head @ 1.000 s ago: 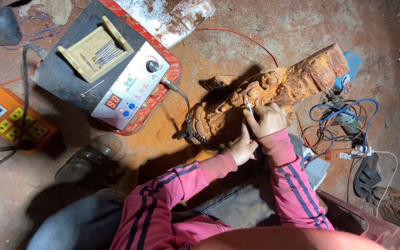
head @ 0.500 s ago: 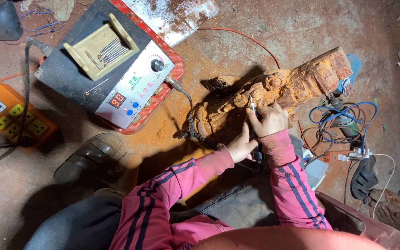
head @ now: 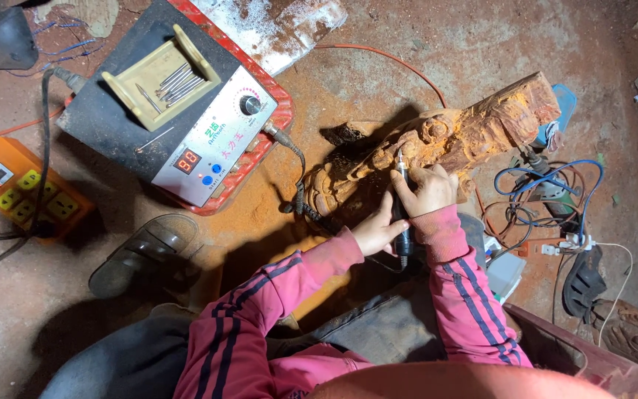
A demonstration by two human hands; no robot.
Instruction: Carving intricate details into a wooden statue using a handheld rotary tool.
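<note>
An orange-brown wood carving lies slanted on the dusty floor in front of me. My right hand grips a slim black rotary carving tool, whose tip touches the carving's middle. Just below and left of it, my left hand rests against the tool's body and the carving's lower edge. A coiled black cable runs from the tool to a control box with a dial and a red display.
A tan holder with several metal bits sits on the control box. An orange power strip lies far left, a sandal near my knee. Tangled blue and orange wires and another sandal lie right.
Both hands stay on the carving with only slight shifts of the tool tip. The view has drifted a little.
</note>
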